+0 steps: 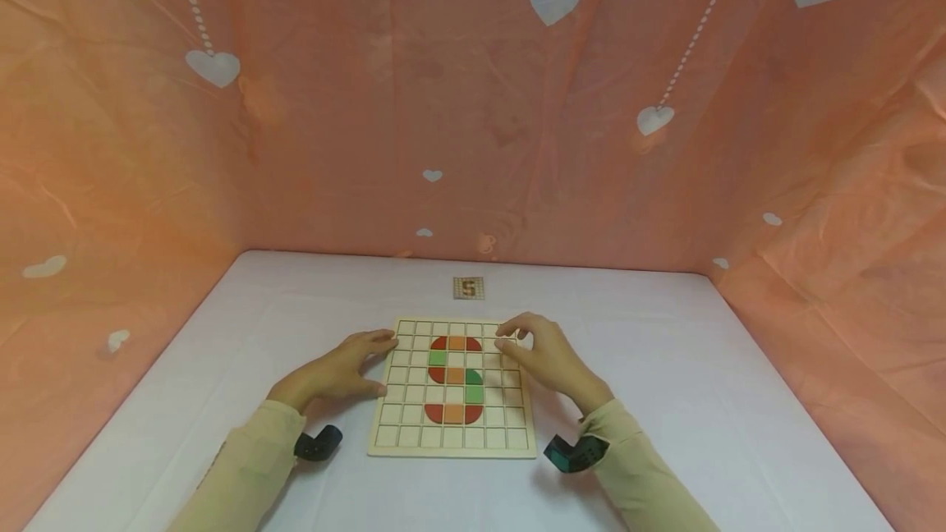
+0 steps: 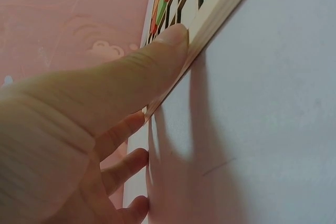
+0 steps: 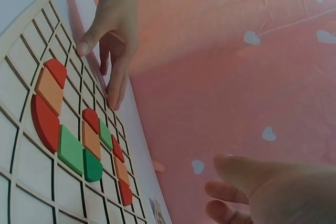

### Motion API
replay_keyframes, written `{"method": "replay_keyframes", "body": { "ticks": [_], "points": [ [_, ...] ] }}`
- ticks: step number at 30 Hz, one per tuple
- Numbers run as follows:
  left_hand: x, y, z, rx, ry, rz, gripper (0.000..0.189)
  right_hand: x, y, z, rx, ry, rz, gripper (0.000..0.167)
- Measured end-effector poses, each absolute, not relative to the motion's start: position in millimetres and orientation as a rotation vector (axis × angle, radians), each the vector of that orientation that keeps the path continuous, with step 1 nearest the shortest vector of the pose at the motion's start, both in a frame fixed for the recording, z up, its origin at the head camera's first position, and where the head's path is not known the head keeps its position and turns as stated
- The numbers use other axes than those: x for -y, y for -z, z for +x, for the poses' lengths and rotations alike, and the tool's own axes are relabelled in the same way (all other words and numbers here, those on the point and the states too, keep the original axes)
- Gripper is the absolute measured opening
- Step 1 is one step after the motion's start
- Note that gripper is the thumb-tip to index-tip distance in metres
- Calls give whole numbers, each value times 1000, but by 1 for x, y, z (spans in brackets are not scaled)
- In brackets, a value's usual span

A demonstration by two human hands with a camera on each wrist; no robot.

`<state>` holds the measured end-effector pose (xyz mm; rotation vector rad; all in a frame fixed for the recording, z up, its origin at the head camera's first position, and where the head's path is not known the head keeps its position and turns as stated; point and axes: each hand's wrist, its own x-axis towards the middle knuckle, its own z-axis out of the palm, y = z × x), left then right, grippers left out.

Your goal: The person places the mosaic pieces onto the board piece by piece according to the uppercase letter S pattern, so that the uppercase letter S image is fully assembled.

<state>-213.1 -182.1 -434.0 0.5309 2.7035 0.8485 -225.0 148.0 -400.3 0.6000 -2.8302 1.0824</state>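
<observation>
A square wooden grid board [image 1: 386,436] lies on the white table. Red, orange and green tiles in its cells form an S shape, with an orange tile [image 1: 454,415] between two red ones in the bottom row. At the board's left side, my left hand [image 1: 338,368] rests its thumb and fingertips against the edge. The left wrist view shows that thumb [image 2: 168,45] on the rim. My right hand [image 1: 548,355] hovers over the upper right corner, fingers loosely bent, and nothing shows between them. A dark green tile [image 3: 93,165] fills one curve of the S.
A small card [image 1: 469,288] bearing an S pattern lies behind the board. Pink-orange cloth [image 1: 473,105] with white hearts surrounds the table at the back and sides. Dark devices [image 1: 319,442] are worn at both wrists.
</observation>
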Motion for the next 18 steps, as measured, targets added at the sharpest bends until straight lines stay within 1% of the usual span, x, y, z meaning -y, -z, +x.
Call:
{"method": "replay_keyframes", "body": {
  "ticks": [18],
  "points": [
    [182, 433, -213, -2711, -828, 491, 79, -157, 399, -228, 2806, -1128, 586, 18]
  ]
}}
